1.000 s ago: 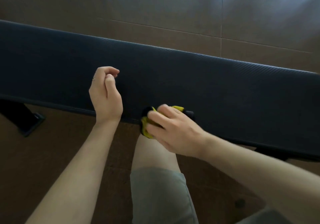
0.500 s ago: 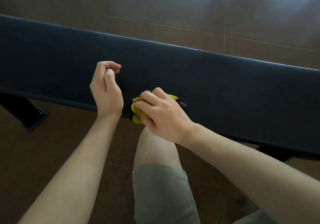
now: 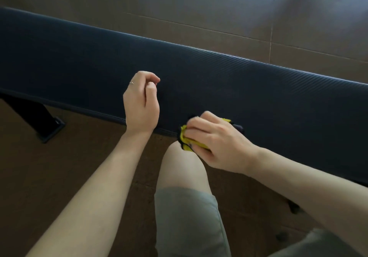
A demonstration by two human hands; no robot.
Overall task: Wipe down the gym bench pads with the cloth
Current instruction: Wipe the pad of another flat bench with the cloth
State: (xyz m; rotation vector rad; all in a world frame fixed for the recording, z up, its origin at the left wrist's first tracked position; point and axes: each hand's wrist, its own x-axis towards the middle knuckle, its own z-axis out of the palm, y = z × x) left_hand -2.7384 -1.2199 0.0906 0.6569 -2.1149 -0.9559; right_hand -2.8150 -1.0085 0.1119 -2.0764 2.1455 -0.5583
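A long, dark navy padded gym bench pad with a ribbed texture [image 3: 219, 81] runs diagonally from the upper left edge to the right edge of the view. At its near edge, the right hand [image 3: 217, 143] grips a bunched yellow cloth with dark trim [image 3: 186, 140], fingers curled over it, pressing it against the pad's front edge just above a bare knee. The left hand [image 3: 141, 101] hovers over the pad beside it, apart from the cloth, fingers loosely curled and holding nothing; a thin ring shows on one finger. Broad bare pad surface stretches to the left and right of both hands. A black metal bench leg [image 3: 37, 117] stands at the left on a brown tiled floor [image 3: 219, 7]. Grey-green shorts [image 3: 189, 223] cover the thigh below.
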